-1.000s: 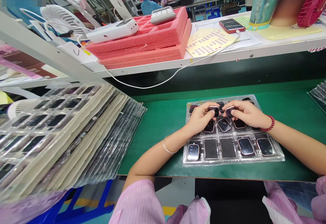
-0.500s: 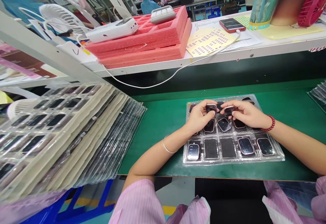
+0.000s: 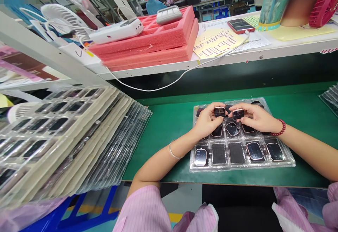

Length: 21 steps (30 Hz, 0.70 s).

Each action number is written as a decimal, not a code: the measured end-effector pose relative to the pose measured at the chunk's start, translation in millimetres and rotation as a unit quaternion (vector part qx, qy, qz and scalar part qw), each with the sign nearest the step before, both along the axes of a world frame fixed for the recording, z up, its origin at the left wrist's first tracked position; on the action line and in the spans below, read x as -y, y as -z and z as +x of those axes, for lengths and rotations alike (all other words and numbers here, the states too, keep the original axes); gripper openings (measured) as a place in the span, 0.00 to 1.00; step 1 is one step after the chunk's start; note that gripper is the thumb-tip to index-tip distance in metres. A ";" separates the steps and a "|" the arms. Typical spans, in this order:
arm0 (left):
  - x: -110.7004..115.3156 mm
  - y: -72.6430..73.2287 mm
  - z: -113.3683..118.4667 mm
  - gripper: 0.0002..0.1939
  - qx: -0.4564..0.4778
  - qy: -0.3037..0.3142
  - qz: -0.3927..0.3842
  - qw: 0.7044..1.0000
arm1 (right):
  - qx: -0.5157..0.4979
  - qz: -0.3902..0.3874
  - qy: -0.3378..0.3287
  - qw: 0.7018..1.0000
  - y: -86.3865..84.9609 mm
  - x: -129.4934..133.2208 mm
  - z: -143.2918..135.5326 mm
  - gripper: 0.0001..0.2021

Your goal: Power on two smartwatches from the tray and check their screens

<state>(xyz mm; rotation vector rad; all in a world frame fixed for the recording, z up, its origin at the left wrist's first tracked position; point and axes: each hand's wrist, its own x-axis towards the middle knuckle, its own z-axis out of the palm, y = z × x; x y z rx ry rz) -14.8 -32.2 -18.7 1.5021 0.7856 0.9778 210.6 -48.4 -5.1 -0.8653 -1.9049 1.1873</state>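
Between the thumb and fingers of my left hand [image 3: 208, 121] is a smartwatch body [image 3: 219, 112], strapless, its dark screen facing me. My right hand [image 3: 256, 117] grips a second smartwatch body [image 3: 238, 113] the same way, close beside the first. Both are held just above a clear plastic tray [image 3: 244, 169] on the green table. Several more watch bodies lie in its compartments: one with a lit screen [image 3: 200, 157] at the front left, one turned askew [image 3: 232, 129] in the middle. Two front compartments show only dark bottoms. My hands hide part of the back rows.
A tall slanted stack of trays [image 3: 79, 137] with watch bodies stands on the left. Above the table runs a white shelf [image 3: 163, 64] bearing red foam [image 3: 148, 49], a phone [image 3: 241, 25] and a cup [image 3: 274, 5]. A white cable [image 3: 150, 90] hangs from it.
The watch screen in my left hand now shows faint light marks and is tilted slightly more toward me. The right watch has turned slightly and my thumb has shifted down from its screen.
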 end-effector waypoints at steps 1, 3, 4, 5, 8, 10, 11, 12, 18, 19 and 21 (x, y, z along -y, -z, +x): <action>-0.2 -0.3 0.0 0.18 0.001 0.001 -0.004 1.000 | 0.000 -0.002 0.002 1.000 0.4 -0.2 -0.2 0.21; -0.8 -0.8 0.0 0.16 0.001 0.003 -0.011 1.000 | -0.002 -0.007 0.005 1.000 1.2 -0.3 -0.7 0.19; -1.1 -0.9 0.0 0.16 0.000 0.003 -0.013 1.000 | -0.003 -0.006 0.005 1.000 1.3 -0.3 -0.8 0.19; -1.4 -0.8 0.0 0.17 -0.002 0.002 -0.013 1.000 | -0.003 -0.003 0.003 1.000 1.4 -0.1 -0.9 0.19; -1.7 -0.3 0.1 0.22 -0.010 -0.005 -0.010 1.000 | 0.002 0.014 -0.003 1.000 0.4 0.5 -0.7 0.22; -1.7 -0.2 0.0 0.22 -0.010 -0.007 -0.009 1.000 | 0.006 0.018 -0.006 1.000 -0.7 1.0 -0.3 0.22; -1.7 -0.3 0.0 0.20 -0.009 -0.006 -0.009 1.000 | 0.008 0.019 -0.007 1.000 -1.2 1.1 -0.2 0.22; -1.7 -0.4 -0.1 0.18 -0.007 -0.005 -0.010 1.000 | 0.009 0.020 -0.008 1.000 -1.5 1.1 -0.1 0.22; -2.6 0.8 -0.4 0.20 -0.006 0.003 -0.007 1.000 | 0.008 -0.018 0.003 1.000 0.1 -0.7 0.5 0.19; -3.0 1.6 -0.4 0.22 -0.006 0.003 -0.006 1.000 | 0.008 -0.025 0.006 1.000 0.5 -1.0 0.6 0.19; -3.8 3.6 -0.5 0.24 -0.007 0.002 -0.009 1.000 | 0.006 -0.023 0.007 1.000 1.2 -1.6 0.8 0.20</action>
